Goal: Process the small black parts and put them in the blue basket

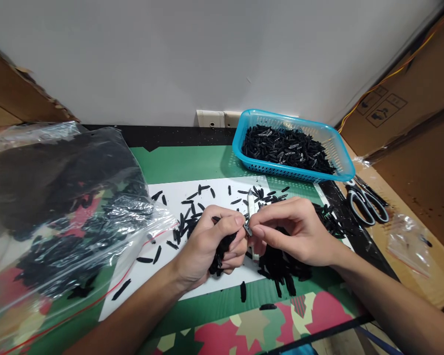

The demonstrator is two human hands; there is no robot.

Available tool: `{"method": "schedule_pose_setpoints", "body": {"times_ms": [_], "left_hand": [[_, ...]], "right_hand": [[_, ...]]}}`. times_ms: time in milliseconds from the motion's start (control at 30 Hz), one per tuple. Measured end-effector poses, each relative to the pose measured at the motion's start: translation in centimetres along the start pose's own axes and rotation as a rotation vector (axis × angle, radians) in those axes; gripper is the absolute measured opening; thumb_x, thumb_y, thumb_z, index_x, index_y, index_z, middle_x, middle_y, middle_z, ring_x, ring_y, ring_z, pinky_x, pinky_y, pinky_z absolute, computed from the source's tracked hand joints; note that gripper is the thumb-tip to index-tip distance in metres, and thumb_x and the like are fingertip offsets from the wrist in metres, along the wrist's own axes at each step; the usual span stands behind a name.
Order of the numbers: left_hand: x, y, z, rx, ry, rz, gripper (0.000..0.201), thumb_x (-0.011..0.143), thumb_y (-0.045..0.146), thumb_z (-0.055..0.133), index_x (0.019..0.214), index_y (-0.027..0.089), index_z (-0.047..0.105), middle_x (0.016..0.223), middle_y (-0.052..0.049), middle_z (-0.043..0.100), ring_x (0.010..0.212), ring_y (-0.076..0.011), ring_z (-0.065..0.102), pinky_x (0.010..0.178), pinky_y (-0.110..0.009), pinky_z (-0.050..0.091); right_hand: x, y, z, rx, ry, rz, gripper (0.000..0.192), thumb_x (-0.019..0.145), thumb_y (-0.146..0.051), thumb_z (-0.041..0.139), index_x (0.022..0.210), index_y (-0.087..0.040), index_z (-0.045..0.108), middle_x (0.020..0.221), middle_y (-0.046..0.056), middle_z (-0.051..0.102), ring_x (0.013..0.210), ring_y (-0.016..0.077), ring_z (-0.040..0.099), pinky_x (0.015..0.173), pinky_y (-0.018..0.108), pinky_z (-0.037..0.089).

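Our left hand (210, 241) is curled shut around a bunch of small black strips (220, 254), thumb and forefinger pinching one piece (247, 230) at the top. Our right hand (296, 231) meets it there, fingertips pressed on the same piece, with a pale blade-like tool (250, 204) rising between the two. More strips lie on the white sheet (133, 276) beneath. We read no legible writing; the cardboard box (388, 106) at right shows only handling symbols.

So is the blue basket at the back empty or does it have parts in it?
It has parts in it. The blue basket holds a heap of small black pieces covering its floor, reaching roughly up to the rim.
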State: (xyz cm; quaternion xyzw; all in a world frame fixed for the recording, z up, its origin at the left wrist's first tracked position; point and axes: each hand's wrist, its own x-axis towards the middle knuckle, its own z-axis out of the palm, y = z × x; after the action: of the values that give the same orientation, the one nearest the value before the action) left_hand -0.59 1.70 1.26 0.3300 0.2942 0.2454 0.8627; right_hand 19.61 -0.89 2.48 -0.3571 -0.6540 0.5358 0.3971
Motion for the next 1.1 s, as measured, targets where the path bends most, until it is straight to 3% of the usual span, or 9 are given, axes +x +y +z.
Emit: {"method": "schedule_pose_setpoints", "body": {"times_ms": [200,433,567,667,767,967,1100], "left_hand": [[0.1,0.4,0.0,0.087,-0.013,0.087,0.049,0.084,0.040,0.080,0.052,0.015,0.052,0.045,0.005,0.039,0.038,-0.0042,0.032,0.038,-0.017,0.026],[-0.3,1.1,-0.7,0.482,-0.003,0.132,0.038,0.091,0.033,0.070,0.058,0.014,0.062,0.049,0.001,0.048,0.042,-0.0069,0.039,0.040,-0.019,0.030],[-0.2,1.0,-0.8,0.509,0.020,0.098,0.037,0.090,0.031,0.069,0.058,0.015,0.061,0.049,0.002,0.048,0.042,-0.0072,0.038,0.041,-0.020,0.030],[0.0,0.7,-0.7,0.394,0.002,0.054,0.042,0.088,0.033,0.070,0.054,0.018,0.051,0.047,0.004,0.043,0.040,-0.0066,0.034,0.039,-0.020,0.026],[0.2,0.4,-0.6,0.275,0.000,-0.021,0.043,0.085,0.035,0.071,0.053,0.019,0.046,0.045,0.006,0.038,0.037,-0.0060,0.029,0.037,-0.020,0.020],[0.5,0.2,-0.3,0.294,0.046,-0.102,0.044,0.084,0.035,0.068,0.052,0.021,0.042,0.045,0.005,0.037,0.037,-0.0062,0.029,0.036,-0.020,0.021],[0.6,0.1,0.0,0.277,0.045,-0.065,0.043,0.081,0.034,0.072,0.050,0.019,0.046,0.044,0.005,0.037,0.036,-0.0056,0.031,0.036,-0.019,0.023]], "right_hand": [[0.0,-0.4,-0.3,-0.062,-0.066,0.058,0.022,0.103,-0.027,0.063,0.095,-0.013,0.078,0.075,0.005,0.075,0.066,0.0143,0.069,0.063,0.024,0.056],[0.1,-0.1,-0.6,0.044,-0.153,0.189,0.028,0.104,-0.031,0.061,0.090,-0.013,0.077,0.074,0.004,0.072,0.057,0.0117,0.067,0.056,0.022,0.055],[0.1,0.3,-0.5,-0.207,-0.130,-0.007,0.024,0.103,-0.020,0.058,0.091,-0.013,0.078,0.073,0.004,0.074,0.059,0.0112,0.066,0.058,0.022,0.052],[0.0,0.8,-0.3,-0.428,-0.062,-0.230,0.018,0.098,-0.012,0.060,0.093,-0.014,0.077,0.075,0.003,0.076,0.061,0.0114,0.063,0.059,0.023,0.048],[-0.2,1.4,0.0,-0.479,-0.061,-0.326,0.019,0.097,-0.010,0.057,0.092,-0.013,0.075,0.075,0.004,0.074,0.059,0.0111,0.058,0.056,0.024,0.044],[-0.2,1.7,0.3,-0.511,-0.047,-0.316,0.024,0.090,-0.008,0.058,0.068,-0.017,0.065,0.058,-0.003,0.051,0.052,0.0088,0.034,0.051,0.026,0.030],[0.0,1.4,0.7,-0.489,0.078,-0.259,0.027,0.079,-0.007,0.061,0.056,-0.018,0.054,0.053,-0.006,0.044,0.051,0.0069,0.031,0.047,0.022,0.028]]}}
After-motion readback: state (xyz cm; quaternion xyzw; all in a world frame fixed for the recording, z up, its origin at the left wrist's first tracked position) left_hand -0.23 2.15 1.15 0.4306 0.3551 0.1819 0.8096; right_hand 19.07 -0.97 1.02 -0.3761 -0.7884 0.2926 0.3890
